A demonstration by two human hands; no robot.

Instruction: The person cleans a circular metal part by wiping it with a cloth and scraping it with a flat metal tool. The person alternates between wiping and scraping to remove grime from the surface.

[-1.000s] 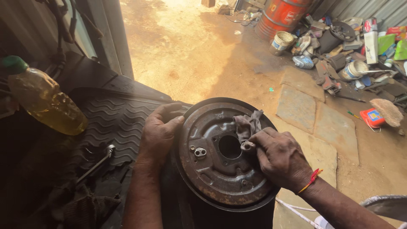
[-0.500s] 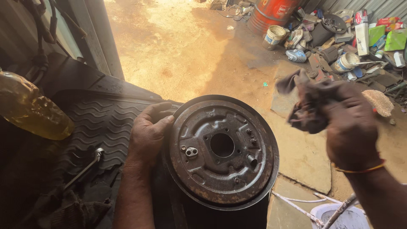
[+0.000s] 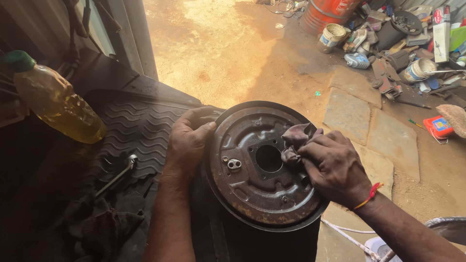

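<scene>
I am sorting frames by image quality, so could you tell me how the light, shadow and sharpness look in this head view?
Head view: harsh sun washes out the dirt ground; the rubber mat and lower left sit in deep shadow; the rusty brake backing plate, left hand and right hand with its rag are sharp, without motion blur.

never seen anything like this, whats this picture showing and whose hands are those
This is one view from a camera worn on a person's head, looking down at their own two bare hands. The left hand grips the rim of a round, rusty metal plate with a hole in its centre. The right hand presses a dark rag against the plate beside that hole. The plate stands on a dark surface with a ribbed rubber mat. A bottle of yellow liquid sits to the left. Cans and clutter lie on the dirt ground beyond.
</scene>
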